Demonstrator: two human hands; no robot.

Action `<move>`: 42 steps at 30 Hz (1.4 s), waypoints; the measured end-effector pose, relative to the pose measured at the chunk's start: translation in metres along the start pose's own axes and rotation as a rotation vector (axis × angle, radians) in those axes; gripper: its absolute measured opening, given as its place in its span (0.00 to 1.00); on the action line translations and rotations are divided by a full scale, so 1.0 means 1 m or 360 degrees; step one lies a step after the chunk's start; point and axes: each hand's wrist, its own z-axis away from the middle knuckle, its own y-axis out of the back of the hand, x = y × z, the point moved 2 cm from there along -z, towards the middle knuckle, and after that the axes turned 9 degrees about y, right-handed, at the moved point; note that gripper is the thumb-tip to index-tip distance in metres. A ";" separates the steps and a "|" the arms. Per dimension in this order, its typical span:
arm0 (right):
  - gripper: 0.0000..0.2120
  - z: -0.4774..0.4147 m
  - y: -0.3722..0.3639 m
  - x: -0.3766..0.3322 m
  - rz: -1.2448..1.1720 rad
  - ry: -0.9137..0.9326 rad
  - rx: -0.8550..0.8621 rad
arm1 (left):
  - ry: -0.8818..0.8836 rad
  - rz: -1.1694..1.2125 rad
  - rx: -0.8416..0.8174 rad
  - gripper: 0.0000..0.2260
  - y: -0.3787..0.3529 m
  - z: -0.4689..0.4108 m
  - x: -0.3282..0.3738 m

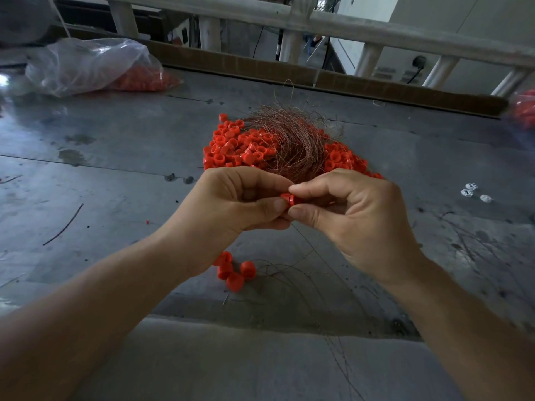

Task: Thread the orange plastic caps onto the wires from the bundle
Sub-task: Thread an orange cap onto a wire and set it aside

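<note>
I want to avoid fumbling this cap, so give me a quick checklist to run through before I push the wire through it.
1. Cap pinched firmly between left hand and right hand: ok.
2. Wire in hand, trailing down below the cap: ok.
3. Wire tip lined up with the cap's hole: cannot tell, fingers hide it.
4. Spare caps in the pile: ok.
5. Wire bundle within view on the pile: ok.
6. Finished caps lying clear of the hands: ok.
</note>
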 end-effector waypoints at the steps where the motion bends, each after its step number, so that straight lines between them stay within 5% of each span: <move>1: 0.13 0.000 0.000 0.000 0.0022 0.0012 -0.0002 | -0.0003 -0.0017 0.0002 0.10 0.000 0.000 0.000; 20: 0.12 0.001 0.003 -0.003 0.0049 0.0183 0.0077 | 0.0003 -0.0047 -0.0118 0.12 -0.001 0.004 0.002; 31: 0.13 -0.004 0.006 0.001 -0.0164 0.0083 -0.0181 | 0.0067 0.0050 -0.0253 0.14 -0.002 0.005 0.002; 38: 0.11 -0.006 0.006 -0.001 0.0019 0.0159 -0.0441 | 0.0135 0.0178 -0.0319 0.20 -0.005 0.007 0.001; 42: 0.12 -0.003 0.001 0.002 0.0168 0.0144 -0.0500 | -0.0037 -0.0213 -0.0257 0.29 -0.011 0.010 -0.001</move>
